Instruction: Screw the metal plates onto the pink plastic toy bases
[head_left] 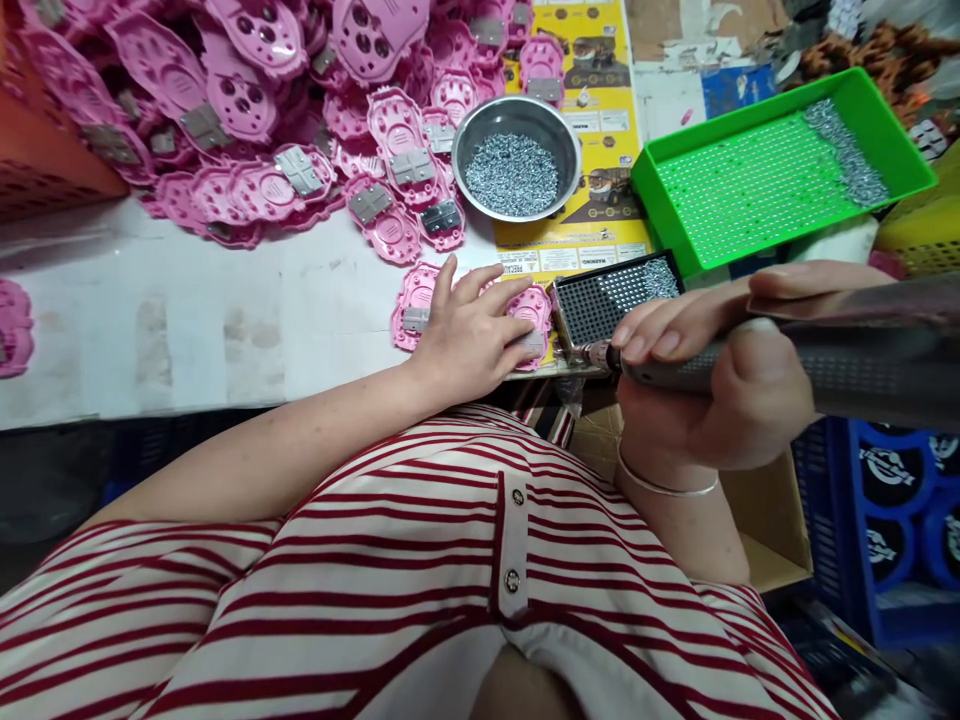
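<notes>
My left hand (474,335) lies with spread fingers over pink plastic parts at the table's front edge. One pink part (529,322) with a metal plate shows under its fingertips, and another (414,305) sticks out on its far left side. My right hand (712,375) is wrapped round a dark electric screwdriver (862,350), whose tip points left at the near edge of a small black perforated tray (615,300). Screws lie at the right end of that tray. Behind it stands a steel bowl (517,158) full of small screws.
A heap of pink parts (262,185) covers the back left, beside an orange basket (52,150). At the right is a green tray (765,170) with screws. A blue crate (840,530) and an open cardboard box (772,520) are below the table.
</notes>
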